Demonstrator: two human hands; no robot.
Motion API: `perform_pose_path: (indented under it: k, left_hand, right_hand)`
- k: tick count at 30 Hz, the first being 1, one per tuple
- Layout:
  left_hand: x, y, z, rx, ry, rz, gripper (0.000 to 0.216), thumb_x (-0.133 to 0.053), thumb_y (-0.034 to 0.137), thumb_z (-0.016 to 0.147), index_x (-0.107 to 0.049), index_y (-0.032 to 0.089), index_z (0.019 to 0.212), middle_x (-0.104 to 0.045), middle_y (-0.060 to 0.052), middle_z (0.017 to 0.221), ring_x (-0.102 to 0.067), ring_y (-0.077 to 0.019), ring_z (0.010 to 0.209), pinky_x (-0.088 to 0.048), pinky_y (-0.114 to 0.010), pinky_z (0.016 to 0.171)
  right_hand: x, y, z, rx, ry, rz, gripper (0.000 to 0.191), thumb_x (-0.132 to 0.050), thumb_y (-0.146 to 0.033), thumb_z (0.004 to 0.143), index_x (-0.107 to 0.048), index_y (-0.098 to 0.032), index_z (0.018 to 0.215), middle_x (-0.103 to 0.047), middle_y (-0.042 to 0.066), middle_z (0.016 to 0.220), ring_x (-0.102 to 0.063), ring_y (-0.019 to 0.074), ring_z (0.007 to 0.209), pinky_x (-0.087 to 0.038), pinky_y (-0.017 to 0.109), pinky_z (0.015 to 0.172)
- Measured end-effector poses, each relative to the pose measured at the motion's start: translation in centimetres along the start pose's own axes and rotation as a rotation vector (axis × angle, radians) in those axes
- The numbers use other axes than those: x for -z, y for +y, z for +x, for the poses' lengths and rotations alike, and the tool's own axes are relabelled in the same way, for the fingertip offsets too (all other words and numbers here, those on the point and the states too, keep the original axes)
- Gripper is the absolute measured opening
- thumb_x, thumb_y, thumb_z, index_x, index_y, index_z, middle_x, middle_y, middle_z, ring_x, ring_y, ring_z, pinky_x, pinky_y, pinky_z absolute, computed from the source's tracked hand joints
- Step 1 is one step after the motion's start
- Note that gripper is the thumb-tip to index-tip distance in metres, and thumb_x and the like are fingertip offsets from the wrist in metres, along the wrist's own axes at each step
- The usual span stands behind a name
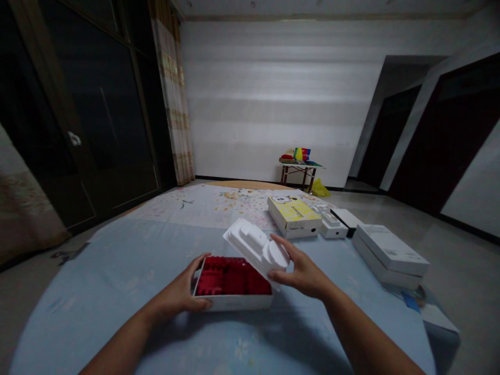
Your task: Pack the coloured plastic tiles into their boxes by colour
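Observation:
A shallow white box [234,302] with a red moulded insert [230,281] lies on the light blue bedsheet in front of me. My left hand [183,291] grips the box's left end, fingers curled over its rim. My right hand [302,271] holds a white moulded tray [255,249] by its right end, tilted up above the box's right side.
Further back on the bed [117,271] lie a yellow and white box [292,216], a small white box [333,225] and a flat white box [390,252] at the right edge. A small table with colourful items [300,164] stands by the far wall. Dark doors on both sides.

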State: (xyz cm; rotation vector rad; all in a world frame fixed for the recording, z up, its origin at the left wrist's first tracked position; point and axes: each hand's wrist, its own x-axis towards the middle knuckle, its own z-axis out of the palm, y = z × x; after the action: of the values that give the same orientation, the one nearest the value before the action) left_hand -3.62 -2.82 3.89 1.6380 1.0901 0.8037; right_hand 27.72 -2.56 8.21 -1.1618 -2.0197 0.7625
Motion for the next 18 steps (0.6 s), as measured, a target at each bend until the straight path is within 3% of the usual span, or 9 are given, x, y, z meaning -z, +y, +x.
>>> perform_pose_path:
  k: [4,9,14,18]
  left_hand:
    - [4.7,-0.6,-2.9,0.095,0.276,0.155,0.106,-0.073,0.039,0.054,-0.009,0.019,0.136,-0.025,-0.016,0.142,-0.046,-0.0301,0.116,-0.039,-0.036,0.095]
    - [9.5,-0.3,-5.9,0.125,0.600,0.710,0.096,-0.066,0.046,0.059,-0.013,0.020,0.135,-0.023,-0.014,0.140,-0.036,-0.0290,0.123,-0.035,-0.039,0.099]
    - [12.2,0.0,-6.9,0.072,0.744,1.241,0.087,-0.059,0.045,0.063,-0.018,0.012,0.132,-0.032,-0.017,0.133,-0.031,-0.0310,0.123,-0.027,-0.044,0.101]
    - [13.3,-0.9,-6.6,-0.025,0.772,1.471,0.085,-0.055,0.044,0.066,-0.015,0.008,0.132,-0.033,-0.019,0.131,-0.032,-0.0318,0.122,-0.024,-0.044,0.102]
  right_hand:
    - [-1.4,2.1,0.3,-0.092,0.142,0.199,0.079,-0.066,-0.039,0.067,-0.032,-0.016,0.134,-0.042,0.011,0.133,-0.044,0.0242,0.117,-0.033,0.037,0.100]
    - [-3.1,5.6,0.5,-0.161,0.201,0.313,0.079,-0.069,-0.043,0.062,-0.038,-0.016,0.130,-0.044,0.011,0.132,-0.042,0.0266,0.120,-0.031,0.039,0.101]
    - [-3.6,6.6,0.4,-0.178,0.218,0.310,0.077,-0.070,-0.043,0.060,-0.043,-0.019,0.128,-0.047,0.009,0.130,-0.044,0.0274,0.118,-0.033,0.041,0.100]
    - [-3.7,6.7,0.2,-0.188,0.213,0.306,0.077,-0.070,-0.042,0.060,-0.043,-0.019,0.128,-0.047,0.010,0.130,-0.044,0.0280,0.118,-0.032,0.042,0.101]
